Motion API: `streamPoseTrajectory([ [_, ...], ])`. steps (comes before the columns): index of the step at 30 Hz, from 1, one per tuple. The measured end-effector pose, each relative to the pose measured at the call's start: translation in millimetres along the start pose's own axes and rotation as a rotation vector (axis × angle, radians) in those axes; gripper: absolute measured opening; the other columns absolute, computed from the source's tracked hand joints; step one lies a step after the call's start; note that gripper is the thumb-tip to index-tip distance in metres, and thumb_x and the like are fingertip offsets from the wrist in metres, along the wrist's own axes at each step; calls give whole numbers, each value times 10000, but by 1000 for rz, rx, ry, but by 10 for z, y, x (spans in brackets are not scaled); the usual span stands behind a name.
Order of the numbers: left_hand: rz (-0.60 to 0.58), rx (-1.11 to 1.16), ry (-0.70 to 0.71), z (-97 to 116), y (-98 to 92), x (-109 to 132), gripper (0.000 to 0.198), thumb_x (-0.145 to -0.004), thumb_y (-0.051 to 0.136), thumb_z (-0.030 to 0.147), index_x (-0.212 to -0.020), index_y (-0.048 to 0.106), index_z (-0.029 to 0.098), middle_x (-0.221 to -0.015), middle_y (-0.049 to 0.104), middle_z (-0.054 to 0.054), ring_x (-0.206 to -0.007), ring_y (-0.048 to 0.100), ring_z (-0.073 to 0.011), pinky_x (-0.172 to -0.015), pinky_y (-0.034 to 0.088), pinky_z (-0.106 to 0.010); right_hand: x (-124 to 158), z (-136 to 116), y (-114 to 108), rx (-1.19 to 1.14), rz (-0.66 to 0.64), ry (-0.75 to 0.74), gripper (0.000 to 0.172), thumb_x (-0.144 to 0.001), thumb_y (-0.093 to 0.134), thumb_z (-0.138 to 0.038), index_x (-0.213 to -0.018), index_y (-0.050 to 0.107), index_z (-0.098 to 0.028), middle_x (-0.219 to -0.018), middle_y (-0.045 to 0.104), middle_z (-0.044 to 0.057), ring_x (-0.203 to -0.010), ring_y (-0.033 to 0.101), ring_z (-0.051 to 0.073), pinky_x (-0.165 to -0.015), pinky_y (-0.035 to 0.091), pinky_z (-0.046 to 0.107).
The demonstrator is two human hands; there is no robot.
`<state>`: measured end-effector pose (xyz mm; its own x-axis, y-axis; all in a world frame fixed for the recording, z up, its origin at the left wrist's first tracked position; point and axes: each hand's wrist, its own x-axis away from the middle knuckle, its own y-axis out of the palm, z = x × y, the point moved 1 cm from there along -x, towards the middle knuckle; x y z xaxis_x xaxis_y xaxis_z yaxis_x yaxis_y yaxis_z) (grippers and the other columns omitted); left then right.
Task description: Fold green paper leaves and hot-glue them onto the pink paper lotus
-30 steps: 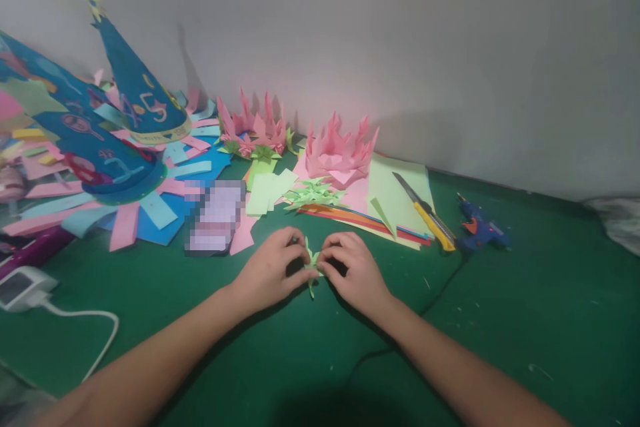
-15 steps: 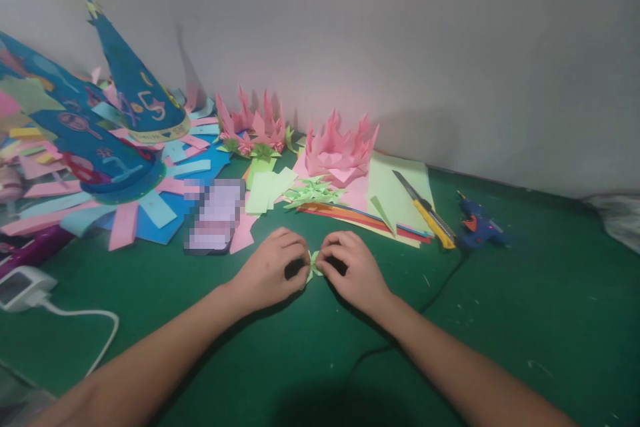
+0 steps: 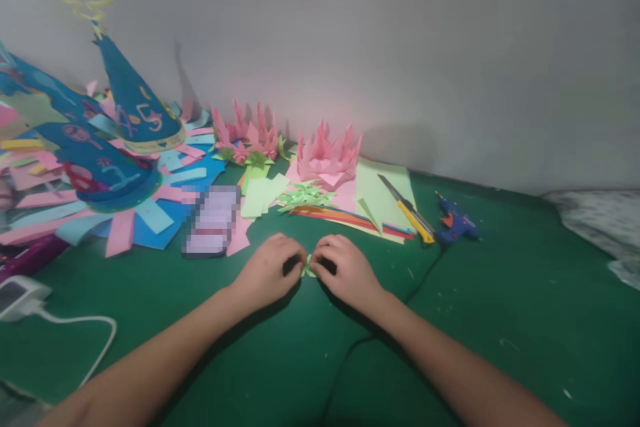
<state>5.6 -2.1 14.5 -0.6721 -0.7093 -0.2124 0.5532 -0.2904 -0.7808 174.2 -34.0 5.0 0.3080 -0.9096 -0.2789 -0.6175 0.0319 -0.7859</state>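
Both hands meet over the green table (image 3: 280, 353) around a small light-green folded paper piece (image 3: 308, 268). My left hand (image 3: 270, 270) pinches its left side between thumb and fingers. From the other side, my right hand (image 3: 347, 270) pinches it too, and the fingertips almost touch. Most of the paper is hidden by the fingers. Just beyond lie light-green paper leaves (image 3: 306, 195), in front of a pink paper crown (image 3: 327, 159).
A yellow utility knife (image 3: 413, 213) with its blade out rests on stacked paper (image 3: 385, 190). Right of it is a blue glue gun (image 3: 455, 223) with a trailing cord. A phone (image 3: 213, 220), another pink crown (image 3: 247, 133) and blue cone hats (image 3: 133, 97) stand left.
The view has shifted slightly, so the table items appear a little further left and the wall light shows at the top. Both hands keep their pinch on the green paper, fingertips slightly closer together.
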Motion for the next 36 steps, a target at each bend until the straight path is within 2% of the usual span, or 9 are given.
streamPoseTrajectory([
  [6, -10, -72, -41, 76, 12, 22, 148, -757, 437, 73, -746, 544, 174, -727, 606, -32, -742, 491, -179, -676, 392, -308, 37, -30, -5, 80, -66, -72, 44, -819, 554, -199, -784, 577, -187, -833, 584, 37, -820, 513, 169, -742, 401, 314],
  [11, -26, -83, -48, 96, 37, 69, 101, -748, 464, 105, -769, 537, 171, -721, 578, -31, -740, 496, -178, -685, 406, -312, 121, -62, -22, 82, -76, -68, 53, -828, 542, -200, -792, 576, -183, -843, 591, 45, -831, 511, 175, -752, 400, 320],
  [17, -94, -148, -82, 110, 38, 95, 101, -745, 519, 198, -831, 536, 147, -838, 532, -62, -725, 524, -168, -682, 430, -306, 241, -85, -33, 56, -58, -39, 44, -825, 545, -188, -795, 577, -185, -859, 602, 47, -850, 517, 181, -765, 400, 331],
  [23, -216, -219, 35, 211, 13, 67, 59, -741, 517, 158, -735, 575, 157, -746, 535, -43, -712, 528, -171, -677, 413, -291, 358, -129, -13, 36, -1, -17, 53, -821, 550, -194, -779, 581, -193, -844, 607, 44, -836, 523, 182, -753, 410, 332],
  [30, -185, -169, 128, 200, 127, 32, 66, -728, 506, 147, -714, 565, 173, -714, 529, -26, -692, 507, -156, -654, 394, -272, 444, -100, -5, 18, 59, 24, 63, -817, 534, -169, -779, 569, -206, -835, 604, 45, -822, 527, 185, -743, 415, 334],
  [33, -104, -132, 135, 162, 178, 45, 92, -737, 473, 126, -724, 554, 166, -726, 526, -32, -718, 491, -155, -673, 389, -271, 412, -69, -22, -5, 39, 8, 67, -803, 538, -150, -771, 557, -206, -831, 599, 40, -817, 523, 181, -741, 407, 327],
  [36, -90, -96, 189, 131, 198, 62, 111, -763, 448, 127, -748, 552, 163, -760, 532, -42, -745, 476, -158, -699, 386, -280, 356, -41, -47, -31, 8, -15, 86, -768, 552, -121, -750, 540, -204, -818, 585, 26, -809, 513, 168, -737, 396, 311],
])
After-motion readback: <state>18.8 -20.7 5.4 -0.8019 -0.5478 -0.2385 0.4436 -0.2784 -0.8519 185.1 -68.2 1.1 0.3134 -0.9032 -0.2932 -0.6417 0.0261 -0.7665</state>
